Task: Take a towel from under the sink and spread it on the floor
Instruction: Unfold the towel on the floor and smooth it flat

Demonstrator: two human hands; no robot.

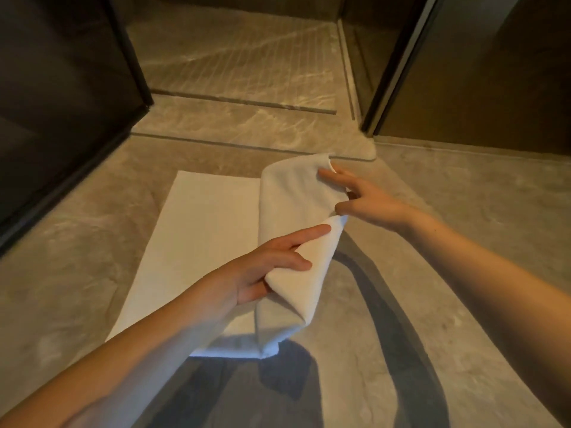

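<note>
A white towel [200,236] lies partly spread on the grey stone floor [463,242]. Its left half is flat on the floor; its right half is folded over and lifted. My left hand [272,267] pinches the near corner of the lifted fold between thumb and fingers. My right hand [367,199] grips the far corner of the same fold, with the fingers spread over the cloth. The sink is not in view.
A dark glass panel [61,118] with a black frame stands at the left. A shower area with a ribbed stone floor [241,63] and a raised sill lies ahead. Another dark panel [479,72] stands at the right. My arms cast shadows on the floor.
</note>
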